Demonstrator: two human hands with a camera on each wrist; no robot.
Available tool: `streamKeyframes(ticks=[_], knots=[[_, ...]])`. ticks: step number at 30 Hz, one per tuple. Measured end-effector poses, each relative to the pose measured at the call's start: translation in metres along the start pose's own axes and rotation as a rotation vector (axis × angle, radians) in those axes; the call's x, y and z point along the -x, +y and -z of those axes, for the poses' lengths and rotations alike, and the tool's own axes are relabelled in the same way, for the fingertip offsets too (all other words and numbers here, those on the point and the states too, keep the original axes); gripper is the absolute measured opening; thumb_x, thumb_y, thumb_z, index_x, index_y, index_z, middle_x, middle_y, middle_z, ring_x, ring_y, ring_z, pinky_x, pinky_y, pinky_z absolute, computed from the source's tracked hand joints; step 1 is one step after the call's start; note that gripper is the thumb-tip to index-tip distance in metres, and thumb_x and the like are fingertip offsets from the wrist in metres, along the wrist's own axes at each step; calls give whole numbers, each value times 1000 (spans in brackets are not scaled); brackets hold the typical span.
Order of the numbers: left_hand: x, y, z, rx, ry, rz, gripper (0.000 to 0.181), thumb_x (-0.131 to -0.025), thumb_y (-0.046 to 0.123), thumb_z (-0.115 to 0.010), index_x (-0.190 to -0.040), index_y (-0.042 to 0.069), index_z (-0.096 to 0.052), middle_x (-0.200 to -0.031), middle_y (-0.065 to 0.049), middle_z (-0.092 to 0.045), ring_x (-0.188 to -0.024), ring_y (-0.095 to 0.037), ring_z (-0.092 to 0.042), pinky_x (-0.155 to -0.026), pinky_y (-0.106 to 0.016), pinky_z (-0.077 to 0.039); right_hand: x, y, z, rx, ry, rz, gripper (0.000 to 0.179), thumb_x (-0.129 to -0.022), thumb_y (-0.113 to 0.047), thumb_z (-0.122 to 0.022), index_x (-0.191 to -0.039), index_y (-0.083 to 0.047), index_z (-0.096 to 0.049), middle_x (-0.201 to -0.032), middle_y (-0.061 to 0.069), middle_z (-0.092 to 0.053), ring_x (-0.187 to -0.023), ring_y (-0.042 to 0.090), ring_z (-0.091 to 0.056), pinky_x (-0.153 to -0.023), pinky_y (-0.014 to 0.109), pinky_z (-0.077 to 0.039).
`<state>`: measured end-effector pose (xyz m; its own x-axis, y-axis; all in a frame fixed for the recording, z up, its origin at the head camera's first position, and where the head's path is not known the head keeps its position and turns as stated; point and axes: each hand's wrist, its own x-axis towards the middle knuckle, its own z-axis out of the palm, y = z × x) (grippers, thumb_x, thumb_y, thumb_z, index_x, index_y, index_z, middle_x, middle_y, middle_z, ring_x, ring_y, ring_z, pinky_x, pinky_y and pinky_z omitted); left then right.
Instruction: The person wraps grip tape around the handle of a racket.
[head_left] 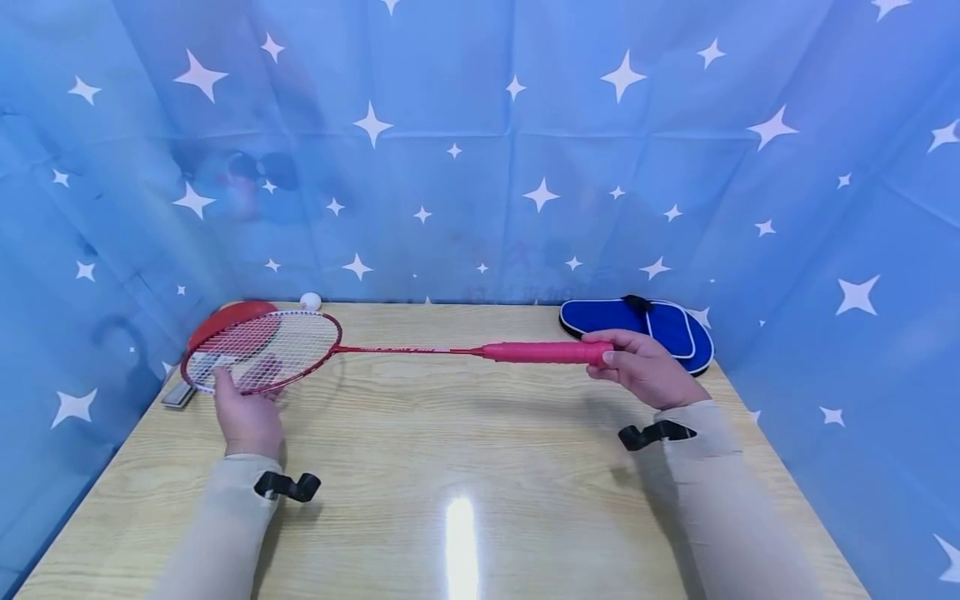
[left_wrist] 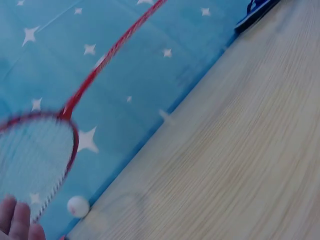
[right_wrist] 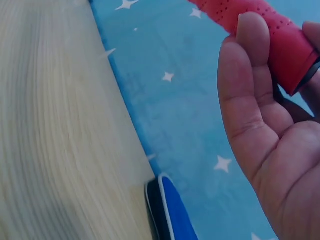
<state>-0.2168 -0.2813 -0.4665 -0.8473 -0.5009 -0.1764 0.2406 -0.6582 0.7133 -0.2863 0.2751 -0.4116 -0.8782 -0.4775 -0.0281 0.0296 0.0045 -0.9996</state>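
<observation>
A red badminton racket (head_left: 408, 350) is held level above the wooden table, its strung head at the left and its pink-red handle at the right. My left hand (head_left: 251, 417) holds the lower rim of the head, thumb in front of the strings and fingers behind them. In the left wrist view only some fingertips (left_wrist: 19, 220) show beside the strings. At the other end, my right hand (head_left: 648, 367) pinches the butt of the handle (right_wrist: 292, 57) between thumb and fingers. The right wrist view shows the perforated grip wrap close up.
Behind the racket head lies a red table tennis paddle (head_left: 234, 323), its handle toward the left table edge. A white ball (head_left: 311, 301) sits at the back edge. A blue zippered case (head_left: 611, 317) lies at the back right. Star-patterned blue curtains (head_left: 480, 167) surround the table (head_left: 420, 500).
</observation>
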Motion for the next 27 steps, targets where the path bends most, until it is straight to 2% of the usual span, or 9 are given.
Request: streamKeyframes(ticks=[3, 6, 8, 10, 14, 17, 20, 24, 27], knots=[[-7, 8, 9, -31, -22, -109, 59, -116, 43, -18, -170, 27, -3, -176, 6, -17, -160, -7, -18, -128, -22, -19, 9, -2, 9, 10, -20, 1, 35, -108, -4, -57, -142, -1, -62, -140, 11, -51, -104, 21, -73, -97, 34, -60], [-11, 18, 17, -169, 9, -160, 54, -117, 37, -21, -168, 22, -15, -172, 1, -28, -156, -10, -30, -124, -23, -30, 17, -3, 17, 26, -43, 8, 34, -108, -4, -56, -141, -2, -63, -138, 9, -52, -103, 19, -70, -94, 32, -61], [-14, 25, 21, -240, 12, -160, 52, -117, 34, -23, -166, 19, -23, -168, -2, -36, -150, -14, -40, -116, -22, -40, 21, -1, 24, 27, -64, 24, 33, -108, -2, -54, -139, -4, -66, -137, 7, -53, -104, 18, -69, -93, 32, -61], [-16, 32, 26, -346, 28, -129, 52, -117, 33, -24, -166, 18, -25, -162, -1, -43, -139, -13, -51, -102, -19, -49, 26, 0, 29, 34, -82, 30, 33, -108, -1, -53, -139, -2, -65, -137, 6, -53, -106, 18, -68, -93, 32, -61], [-23, 42, 39, -543, 6, -61, 55, -117, 28, -27, -169, 15, -21, -136, 5, -55, -106, -3, -61, -78, -13, -52, 35, 1, 40, 39, -108, 22, 34, -108, 2, -52, -140, -1, -64, -135, 5, -55, -108, 17, -68, -93, 33, -61], [-28, 48, 51, -717, -81, 2, 58, -116, 25, -29, -171, 14, -14, -119, 10, -56, -96, -1, -59, -78, -13, -52, 40, 3, 47, 49, -110, -7, 35, -107, 3, -53, -140, -2, -64, -133, 5, -59, -107, 18, -68, -94, 34, -61], [-36, 53, 64, -848, -218, 48, 61, -114, 22, -32, -170, 10, -12, -113, 11, -59, -93, -3, -59, -79, -14, -52, 43, 7, 53, 88, -90, -53, 38, -106, 1, -55, -144, 2, -58, -131, 4, -63, -108, 18, -69, -96, 36, -61], [-44, 58, 76, -867, -399, 116, 62, -113, 14, -38, -168, 1, -13, -109, 9, -64, -89, -5, -62, -78, -18, -55, 44, 12, 59, 189, -15, -131, 50, -105, -3, -61, -151, 8, -44, -130, 5, -67, -113, 22, -70, -100, 40, -59], [-47, 62, 81, -922, -495, 134, 61, -113, 11, -39, -166, -4, -14, -107, 9, -65, -88, -5, -64, -79, -19, -57, 43, 14, 63, 303, 65, -187, 51, -103, -8, -67, -149, 5, -47, -128, 11, -70, -112, 27, -72, -98, 41, -59]])
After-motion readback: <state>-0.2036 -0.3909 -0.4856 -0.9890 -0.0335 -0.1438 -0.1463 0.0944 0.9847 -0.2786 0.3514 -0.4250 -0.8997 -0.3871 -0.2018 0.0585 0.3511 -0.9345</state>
